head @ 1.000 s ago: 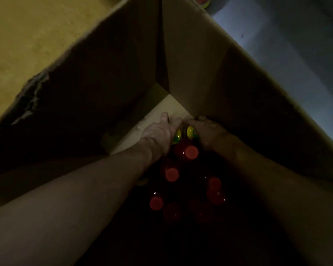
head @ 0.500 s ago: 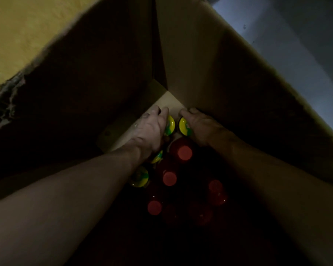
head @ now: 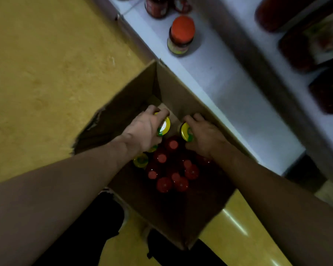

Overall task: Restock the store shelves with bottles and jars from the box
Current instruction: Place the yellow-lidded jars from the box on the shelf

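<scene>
An open cardboard box (head: 183, 98) stands on the yellow floor against a low white shelf (head: 229, 89). Inside it are several red-capped bottles (head: 163, 184) and yellow-lidded jars. My left hand (head: 145, 129) is closed over one yellow-lidded jar (head: 164, 127) near the box's far corner. My right hand (head: 204, 134) grips a second yellow-lidded jar (head: 185, 131) beside it. Another yellow-lidded jar (head: 140, 160) sits lower in the box under my left wrist.
On the white shelf stands a jar with an orange lid (head: 182, 35), with more red jars (head: 156, 5) behind it. Dark trays (head: 311, 39) fill the upper shelf at the right. The box's left wall is torn (head: 85, 129). My dark trousers (head: 96, 227) are below.
My head has pulled back, so the shelf and floor have come into view. Both hands have closed on the yellow-lidded jars and appear to have raised them a little.
</scene>
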The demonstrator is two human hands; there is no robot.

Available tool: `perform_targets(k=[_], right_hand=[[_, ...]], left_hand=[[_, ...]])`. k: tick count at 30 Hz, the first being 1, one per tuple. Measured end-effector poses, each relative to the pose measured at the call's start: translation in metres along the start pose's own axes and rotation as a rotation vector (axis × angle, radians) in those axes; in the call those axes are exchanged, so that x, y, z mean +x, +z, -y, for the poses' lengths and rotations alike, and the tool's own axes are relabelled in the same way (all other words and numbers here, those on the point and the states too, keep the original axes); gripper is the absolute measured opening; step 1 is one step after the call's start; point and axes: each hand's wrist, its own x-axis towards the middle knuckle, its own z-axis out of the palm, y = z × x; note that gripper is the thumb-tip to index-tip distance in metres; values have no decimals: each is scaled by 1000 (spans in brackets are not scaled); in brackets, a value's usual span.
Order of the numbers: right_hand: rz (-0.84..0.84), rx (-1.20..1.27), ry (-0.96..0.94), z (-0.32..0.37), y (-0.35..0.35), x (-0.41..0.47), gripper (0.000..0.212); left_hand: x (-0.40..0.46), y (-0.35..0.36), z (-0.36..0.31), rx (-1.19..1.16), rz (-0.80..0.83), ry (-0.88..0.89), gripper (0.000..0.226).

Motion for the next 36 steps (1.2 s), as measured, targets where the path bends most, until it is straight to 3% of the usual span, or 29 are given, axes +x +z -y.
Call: perform_targets(k=[5,9,13,20,27,36], right_hand=[[-117,45,-27,42,-85,-97,84],[-170,99,-34,76,-150,-174,81],[-237,75,-48,112,-215,-256,81],[-408,59,-163,170,-327,-389,84],[-540,-79,-352,222,-411,-471,86],[-695,-72,-529,301,-484,-524,82]], left_hand=[[-82,-89,-60,19,-40,83,87],[-149,-165,-108,-27,-114,129,70],[-222,-243,-158,-37,-151,144,81],[-351,-362,-239,21,-320,191,77],[-451,-449,-275,120,-585,263,68],[-533,-532,-270,199,-778,182,68]])
